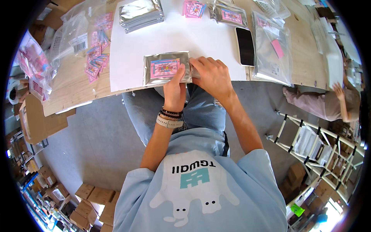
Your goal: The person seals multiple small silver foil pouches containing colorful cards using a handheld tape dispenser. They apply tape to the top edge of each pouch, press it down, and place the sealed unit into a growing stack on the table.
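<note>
A silver foil pouch (152,79) with a pink printed label (162,69) on its front lies at the near edge of the white sheet. My left hand (176,91) grips its lower right part, thumb pressed on top beside the label. At the pouch's right edge my right hand (213,75) is closed, fingers bent over that end; what they pinch is mostly hidden. Ahead to the left rests a stack of silver foil pouches (141,15). Small pink cards (194,9) lie at the far middle, next to more silver pouches with a pink label (230,16).
A black-screened phone (245,46) lies right of the hands, beside a clear bag of flat silver pouches (272,54). More pink cards (96,62) are scattered left on the wooden table (69,91). Another person (320,101) stands at far right, near a pipe-framed rack (315,145).
</note>
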The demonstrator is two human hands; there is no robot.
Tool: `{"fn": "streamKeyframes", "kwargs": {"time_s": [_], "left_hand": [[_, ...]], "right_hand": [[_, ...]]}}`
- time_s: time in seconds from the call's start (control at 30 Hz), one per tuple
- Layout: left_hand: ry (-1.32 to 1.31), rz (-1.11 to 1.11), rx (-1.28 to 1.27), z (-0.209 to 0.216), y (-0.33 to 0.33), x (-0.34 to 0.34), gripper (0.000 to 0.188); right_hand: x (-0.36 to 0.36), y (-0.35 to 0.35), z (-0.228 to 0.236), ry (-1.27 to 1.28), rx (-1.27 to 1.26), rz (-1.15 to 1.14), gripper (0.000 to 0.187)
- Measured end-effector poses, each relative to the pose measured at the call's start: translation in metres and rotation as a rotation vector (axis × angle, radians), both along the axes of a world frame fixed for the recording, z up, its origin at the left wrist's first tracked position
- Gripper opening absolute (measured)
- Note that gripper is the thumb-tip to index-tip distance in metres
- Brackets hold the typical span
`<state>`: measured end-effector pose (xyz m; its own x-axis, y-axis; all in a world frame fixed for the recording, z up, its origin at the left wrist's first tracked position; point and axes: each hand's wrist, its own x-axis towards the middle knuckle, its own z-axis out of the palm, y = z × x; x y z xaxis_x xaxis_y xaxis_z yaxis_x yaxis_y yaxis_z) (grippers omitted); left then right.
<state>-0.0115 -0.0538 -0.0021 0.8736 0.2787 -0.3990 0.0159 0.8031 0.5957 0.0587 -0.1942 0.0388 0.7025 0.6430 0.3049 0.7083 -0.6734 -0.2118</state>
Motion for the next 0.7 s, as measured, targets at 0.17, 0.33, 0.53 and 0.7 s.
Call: {"fn": "streamKeyframes", "kwargs": {"time_s": [0.17, 0.33, 0.53, 0.7], "left_hand": [[0.095, -0.04, 0.118, 0.018, 0.015, -0.002, 0.031], [0.025, -0.015, 0.343, 0.011, 0.017, 0.001, 0.031], [0.032, -0.009, 0.379, 0.02, 0.016, 0.001, 0.029], [-0.008, -0.095, 0.27, 0.036, 0.032, 0.008, 0.032]], "right_hand": [[0.0, -0.005, -0.001, 0.029, 0.033, 0.019, 0.063], [-0.001, -0.005, -0.001, 0.098, 0.039, -0.024, 0.063], [-0.003, -0.005, -0.003, 0.097, 0.035, -0.016, 0.063], [-0.002, -0.004, -0.003, 0.093, 0.052, -0.009, 0.061]]}}
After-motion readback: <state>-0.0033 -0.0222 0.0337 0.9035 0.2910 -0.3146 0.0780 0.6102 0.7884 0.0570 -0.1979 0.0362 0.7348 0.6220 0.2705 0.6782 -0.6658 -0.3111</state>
